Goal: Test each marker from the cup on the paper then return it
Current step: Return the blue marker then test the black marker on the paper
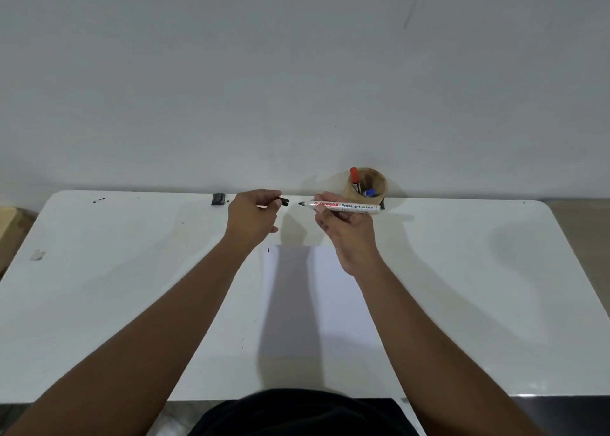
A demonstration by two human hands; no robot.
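- One white marker (343, 206), printed "Permanent marker", is held level above the far part of the worktop (132, 287), its bare black tip pointed toward the left hand.
- The marker is gripped along its barrel by the fingers of the right hand (350, 234), which is closed around it.
- One black cap (283, 201) is pinched in the fingertips of the left hand (252, 219); the cap is kept just apart from the marker tip, with a small gap between them.
- One sheet of white paper (330, 297) is laid flat on the worktop below and nearer than both hands, partly shaded by the arms.
- One short dark mark (268, 250) is seen near the far left corner of the paper.
- One round wooden cup (366, 183) is stood at the far edge of the worktop, just behind the marker's rear end.
- Two markers are counted inside the cup: one with a red cap (354, 174), stood high at the left, and one with a blue cap (369, 193), sunk lower.
- One small dark clip-like object (218, 199) is seen at the far worktop edge, left of the left hand; what it is cannot be told.
- One scrap of tape (38, 255) is stuck near the worktop's left edge.
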